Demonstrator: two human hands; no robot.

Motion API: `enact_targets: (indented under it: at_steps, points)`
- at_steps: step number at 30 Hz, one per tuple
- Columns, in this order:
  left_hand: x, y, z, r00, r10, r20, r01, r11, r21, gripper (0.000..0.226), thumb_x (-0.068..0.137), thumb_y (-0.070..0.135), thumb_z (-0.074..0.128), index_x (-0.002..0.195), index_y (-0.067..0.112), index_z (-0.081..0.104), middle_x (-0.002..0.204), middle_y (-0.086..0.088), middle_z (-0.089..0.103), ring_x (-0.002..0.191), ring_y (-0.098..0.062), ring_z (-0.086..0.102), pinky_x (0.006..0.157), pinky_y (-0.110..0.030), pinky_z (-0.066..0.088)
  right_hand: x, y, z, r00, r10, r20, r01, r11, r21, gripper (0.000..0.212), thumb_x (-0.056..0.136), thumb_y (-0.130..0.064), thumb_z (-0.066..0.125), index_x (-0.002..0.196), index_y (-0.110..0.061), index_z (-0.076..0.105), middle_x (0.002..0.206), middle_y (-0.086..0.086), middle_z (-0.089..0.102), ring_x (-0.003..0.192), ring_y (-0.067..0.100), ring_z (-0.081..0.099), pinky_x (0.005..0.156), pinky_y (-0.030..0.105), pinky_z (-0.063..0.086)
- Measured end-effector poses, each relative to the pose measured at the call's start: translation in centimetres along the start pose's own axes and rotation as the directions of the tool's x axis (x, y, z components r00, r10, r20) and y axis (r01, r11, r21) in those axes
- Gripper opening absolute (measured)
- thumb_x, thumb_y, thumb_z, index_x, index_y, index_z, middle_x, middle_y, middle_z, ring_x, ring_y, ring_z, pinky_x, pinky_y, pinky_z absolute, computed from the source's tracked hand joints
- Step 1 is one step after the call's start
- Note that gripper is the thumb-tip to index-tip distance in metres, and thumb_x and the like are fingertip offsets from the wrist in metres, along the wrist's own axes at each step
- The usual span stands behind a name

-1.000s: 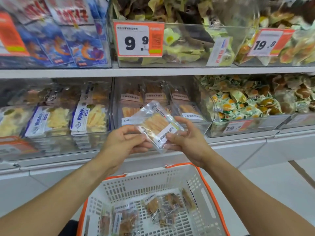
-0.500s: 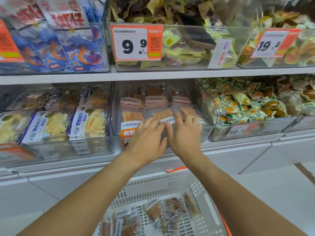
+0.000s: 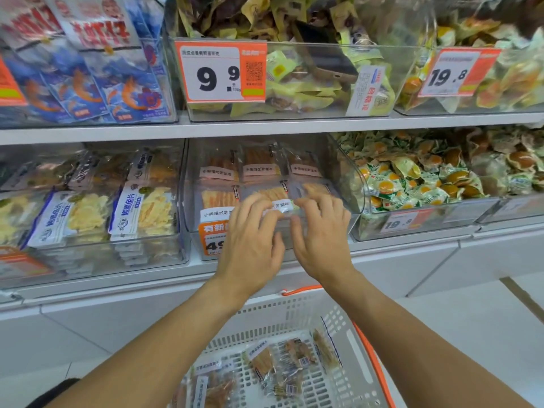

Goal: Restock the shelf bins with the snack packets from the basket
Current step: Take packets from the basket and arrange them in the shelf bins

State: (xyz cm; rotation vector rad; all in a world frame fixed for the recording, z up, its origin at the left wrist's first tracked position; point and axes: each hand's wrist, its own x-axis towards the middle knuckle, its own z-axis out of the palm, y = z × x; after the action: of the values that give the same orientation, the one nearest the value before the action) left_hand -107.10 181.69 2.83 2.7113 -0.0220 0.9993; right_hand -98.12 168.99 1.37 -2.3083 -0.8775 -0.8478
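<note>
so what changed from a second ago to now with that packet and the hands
The snack packet went from held up in front of the shelf, pinched by both hands, forward and down into the middle clear bin. The left hand and right hand followed it and now lie flat on it, fingers spread. The basket with its remaining packets, the neighbouring bins and the price tags stayed put.

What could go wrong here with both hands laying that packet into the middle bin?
1. The packet lies under the fingers of the left hand and right hand at the front of the clear bin; it might slide out over the low front edge once let go.
2. It could cover the neighbouring packets' labels or sit crooked on the row.
3. The basket sits right below, so a dropped packet likely lands back in it.
</note>
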Motion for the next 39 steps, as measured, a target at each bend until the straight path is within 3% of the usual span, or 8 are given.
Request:
enact_targets:
  at_steps: [4, 8, 12, 16, 19, 22, 27, 39]
  points:
    - [-4.4, 1.4, 1.8, 0.991, 0.086, 0.098, -0.066, 0.979, -0.194, 0.008, 0.086, 0.01, 0.059, 0.093, 0.013, 0.06, 0.084, 0.0, 0.061, 0.076, -0.024, 0.057, 0.067, -0.033, 0.041, -2.3, 1.4, -0.1, 0.993, -0.112, -0.046, 0.12, 0.961, 0.248, 0.007, 0.089, -0.011, 0.054, 0.091, -0.005, 0.058, 0.089, 0.008, 0.053, 0.081, 0.027, 0.05, 0.073, 0.036, 0.04]
    - [-9.7, -0.2, 6.3, 0.796, -0.17, 0.581, 0.282, 0.953, -0.106, 0.012, 0.097, 0.019, 0.047, 0.105, 0.021, 0.055, 0.09, 0.002, 0.066, 0.08, -0.024, 0.062, 0.068, -0.036, 0.048, -8.6, 3.8, 3.3, 0.926, 0.038, 0.375, -0.117, 0.974, 0.191, 0.009, 0.085, -0.016, 0.053, 0.094, -0.015, 0.056, 0.089, 0.0, 0.054, 0.077, 0.024, 0.054, 0.067, 0.037, 0.045]
    - [-16.3, -1.4, 11.0, 0.42, -0.499, 0.758, 0.758, 0.652, 0.009, 0.009, 0.093, 0.017, 0.054, 0.096, 0.013, 0.061, 0.093, -0.003, 0.068, 0.089, -0.023, 0.064, 0.076, -0.036, 0.053, -15.3, 4.6, 6.2, 0.498, 0.364, 0.787, -0.395, 0.903, -0.168, 0.014, 0.088, -0.019, 0.056, 0.099, -0.015, 0.064, 0.1, 0.004, 0.068, 0.093, 0.028, 0.065, 0.078, 0.033, 0.051]
    - [-22.9, -2.3, 14.4, -0.21, -0.514, 0.831, 0.977, -0.139, 0.162, 0.02, 0.094, 0.021, 0.062, 0.098, 0.002, 0.064, 0.085, -0.01, 0.064, 0.068, -0.021, 0.063, 0.059, -0.028, 0.049, -23.9, 4.9, 9.9, 0.184, 0.457, 0.87, -0.494, 0.809, -0.32, 0.027, 0.093, -0.019, 0.053, 0.119, -0.016, 0.061, 0.093, 0.003, 0.068, 0.099, 0.024, 0.063, 0.093, 0.036, 0.053]
    - [-26.3, -2.2, 16.0, -0.375, -0.466, 0.802, 0.916, -0.319, 0.243, 0.009, 0.093, 0.006, 0.055, 0.087, 0.01, 0.05, 0.064, -0.004, 0.046, 0.047, -0.015, 0.045, 0.048, -0.028, 0.038, -29.0, 4.7, 11.6, 0.042, 0.491, 0.87, -0.567, 0.728, -0.384, 0.039, 0.095, -0.018, 0.05, 0.134, -0.016, 0.056, 0.127, 0.006, 0.06, 0.121, 0.024, 0.056, 0.102, 0.036, 0.048]
    - [-27.5, -1.4, 17.5, -0.36, -0.502, 0.786, 0.931, -0.246, 0.269, 0.015, 0.09, 0.009, 0.063, 0.088, 0.018, 0.051, 0.072, -0.002, 0.051, 0.058, -0.014, 0.052, 0.052, -0.026, 0.044, -31.9, 3.8, 13.5, -0.034, 0.52, 0.854, -0.631, 0.652, -0.422, 0.072, 0.093, -0.02, 0.061, 0.155, -0.028, 0.024, 0.162, 0.008, 0.018, 0.142, 0.031, 0.034, 0.11, 0.039, 0.04]
    - [-26.7, -1.0, 20.5, -0.344, -0.442, 0.829, 0.927, -0.299, 0.225, 0.07, 0.084, 0.022, 0.078, 0.144, 0.022, 0.041, 0.138, -0.003, 0.049, 0.124, -0.028, 0.051, 0.104, -0.043, 0.045, -34.0, 3.7, 16.1, -0.078, 0.487, 0.87, -0.658, 0.63, -0.412, 0.086, 0.094, -0.031, 0.061, 0.159, -0.034, 0.004, 0.163, 0.007, -0.024, 0.151, 0.042, -0.005, 0.118, 0.047, 0.023]
    - [-27.8, -1.4, 22.8, -0.351, -0.433, 0.83, 0.889, -0.432, 0.151, 0.021, 0.09, 0.018, 0.073, 0.104, 0.009, 0.06, 0.075, -0.007, 0.067, 0.061, -0.016, 0.061, 0.057, -0.029, 0.052, -36.4, 3.7, 14.9, 0.282, 0.467, 0.838, -0.754, 0.648, -0.107, 0.054, 0.085, -0.019, 0.058, 0.139, -0.021, 0.053, 0.137, -0.003, 0.056, 0.115, 0.019, 0.061, 0.092, 0.03, 0.053]
